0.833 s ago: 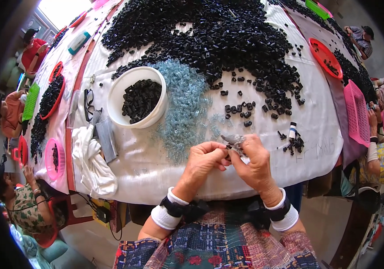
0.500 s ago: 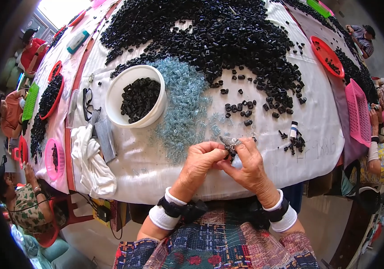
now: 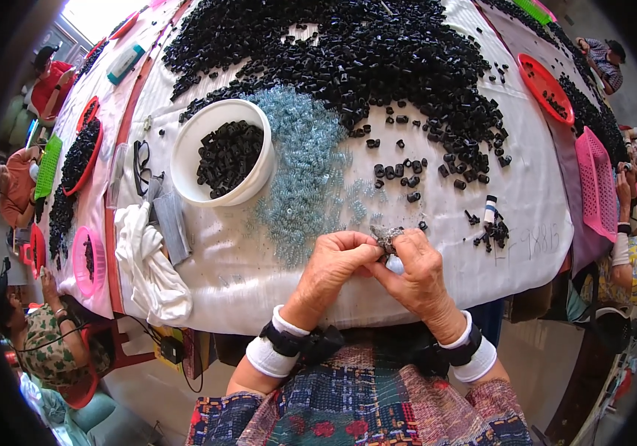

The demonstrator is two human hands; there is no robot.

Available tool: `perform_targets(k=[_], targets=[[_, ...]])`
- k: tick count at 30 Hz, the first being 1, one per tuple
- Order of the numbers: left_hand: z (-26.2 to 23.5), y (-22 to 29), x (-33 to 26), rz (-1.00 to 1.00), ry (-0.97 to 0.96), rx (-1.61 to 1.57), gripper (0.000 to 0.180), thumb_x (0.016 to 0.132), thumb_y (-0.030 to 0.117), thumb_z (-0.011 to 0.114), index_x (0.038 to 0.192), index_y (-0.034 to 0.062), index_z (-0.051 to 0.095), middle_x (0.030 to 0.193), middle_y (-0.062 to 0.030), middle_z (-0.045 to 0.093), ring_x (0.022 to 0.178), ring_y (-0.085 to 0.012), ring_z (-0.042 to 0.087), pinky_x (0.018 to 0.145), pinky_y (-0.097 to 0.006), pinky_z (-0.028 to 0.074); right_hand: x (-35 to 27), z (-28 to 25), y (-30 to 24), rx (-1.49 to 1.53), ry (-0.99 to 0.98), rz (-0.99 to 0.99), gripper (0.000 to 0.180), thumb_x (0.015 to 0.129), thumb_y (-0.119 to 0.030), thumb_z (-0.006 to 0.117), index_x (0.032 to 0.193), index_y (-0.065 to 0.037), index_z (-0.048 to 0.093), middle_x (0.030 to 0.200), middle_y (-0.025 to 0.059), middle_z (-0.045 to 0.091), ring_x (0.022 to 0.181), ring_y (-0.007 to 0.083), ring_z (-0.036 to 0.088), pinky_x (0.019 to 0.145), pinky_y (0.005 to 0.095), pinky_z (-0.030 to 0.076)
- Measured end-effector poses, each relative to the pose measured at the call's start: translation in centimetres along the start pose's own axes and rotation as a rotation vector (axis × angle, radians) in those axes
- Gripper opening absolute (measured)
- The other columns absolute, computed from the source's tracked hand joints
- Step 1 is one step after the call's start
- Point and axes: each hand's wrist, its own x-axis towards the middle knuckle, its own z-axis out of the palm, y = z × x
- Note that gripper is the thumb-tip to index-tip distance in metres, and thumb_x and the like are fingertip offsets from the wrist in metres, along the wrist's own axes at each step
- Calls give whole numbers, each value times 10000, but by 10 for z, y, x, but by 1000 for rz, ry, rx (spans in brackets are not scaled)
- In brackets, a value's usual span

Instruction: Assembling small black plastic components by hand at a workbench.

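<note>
Tabletop [image 3: 274, 275]: white cloth cover.
Black parts heap [image 3: 348, 52]: far beyond bucket.
White bucket [image 3: 185, 167]: landmark, holds black parts.
Clear-blue springs pile [image 3: 304, 171]: right of bucket.
Left hand [image 3: 333, 264], right hand [image 3: 415, 275]: near-right of bucket, grips pinched tight together on small dark part [image 3: 387, 238].

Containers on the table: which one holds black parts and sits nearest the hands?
The round white bucket, left of the blue heap; the red trays lie farther off at the edges.
</note>
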Motion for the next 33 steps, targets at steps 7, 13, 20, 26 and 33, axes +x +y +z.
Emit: perform_targets(k=[7, 13, 20, 26, 33], targets=[[-2, 1, -1, -5, -25, 36, 159, 789, 134, 675, 853, -9, 649, 780, -50, 649, 663, -92, 599, 624, -199, 486, -1, 0, 2, 20, 9, -52, 240, 638, -80, 747, 724, -21, 531, 687, 115, 526, 638, 299, 532, 568, 378, 447], [-3, 8, -7, -38, -48, -109, 138, 826, 103, 627, 874, -26, 629, 802, -65, 647, 734, -119, 623, 663, -215, 495, 0, -1, 2, 36, 45, -90, 220, 636, -52, 741, 737, -11, 549, 678, 115, 519, 602, 286, 523, 521, 363, 437], [-3, 4, -8, 43, -113, 127, 189, 839, 175, 631, 846, -13, 656, 782, -52, 649, 690, -90, 592, 643, -215, 489, -3, -9, 3, 22, -33, -110, 256, 636, -78, 758, 771, -5, 553, 725, 125, 523, 636, 284, 529, 525, 362, 439], [-10, 26, -13, 177, -60, -172, 183, 876, 183, 592, 926, 8, 608, 862, -114, 656, 746, -170, 645, 650, -298, 544, 4, -36, 16, 144, -29, 97, 304, 700, -77, 725, 948, 0, 567, 884, 120, 613, 708, 182, 579, 539, 329, 452], [-86, 80, -6, 469, 106, -477, 308, 945, 292, 476, 1059, 27, 583, 957, -122, 671, 809, -210, 675, 646, -332, 591, -9, -46, 47, -4, 56, 326, 208, 749, -1, 652, 935, 6, 559, 778, 105, 600, 640, 213, 582, 576, 334, 476]])
